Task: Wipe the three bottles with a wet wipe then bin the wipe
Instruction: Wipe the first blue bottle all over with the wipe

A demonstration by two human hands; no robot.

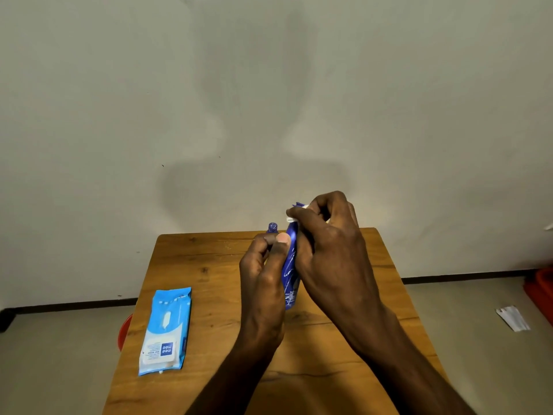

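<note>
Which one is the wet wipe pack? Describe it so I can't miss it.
On the wooden table, look to the near-left edge, left of both hands. The wet wipe pack lies flat there: a light-blue soft pouch with a white flap label, unlike the upright dark-blue bottle being held.

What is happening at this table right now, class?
A person stands a blue bottle on the wooden table. The left hand grips its side, while the right hand rubs a white wipe around its top. A second bottle's cap peeks out behind; a third cannot be seen. The wipe pack lies flat to the left. A red object shows beside the table; whether it is a bin is unclear.
</note>
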